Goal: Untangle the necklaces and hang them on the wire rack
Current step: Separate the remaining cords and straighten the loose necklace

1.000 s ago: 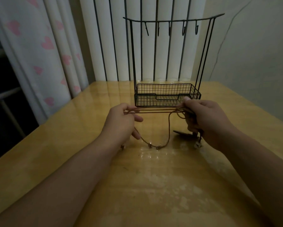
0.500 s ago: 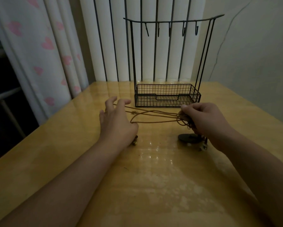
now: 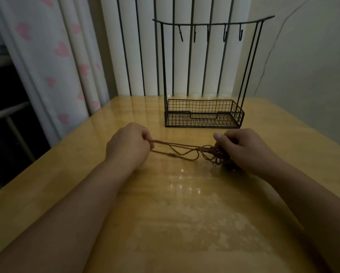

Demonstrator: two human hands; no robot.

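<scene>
Brown cord necklaces (image 3: 182, 149) stretch low over the yellow wooden table (image 3: 175, 213) between my hands. My left hand (image 3: 128, 146) pinches the left ends of the cords. My right hand (image 3: 242, 148) grips the tangled bunch of loops (image 3: 214, 155) at the right end. A small dark bead (image 3: 173, 154) sits on the lowest strand, which sags onto the table. Something dark lies under my right hand, mostly hidden. The black wire rack (image 3: 204, 115) stands behind, its hooks (image 3: 208, 35) bare.
The rack's mesh basket (image 3: 238, 115) sits near the table's far edge. A heart-patterned curtain (image 3: 53, 56) hangs at the left, with vertical blinds (image 3: 137, 46) behind the rack and a cracked wall (image 3: 303, 56) at the right.
My left hand, open half a second ago, has curled and now pinches the cord ends. The cords have dropped lower toward the table, and both hands have shifted slightly.
</scene>
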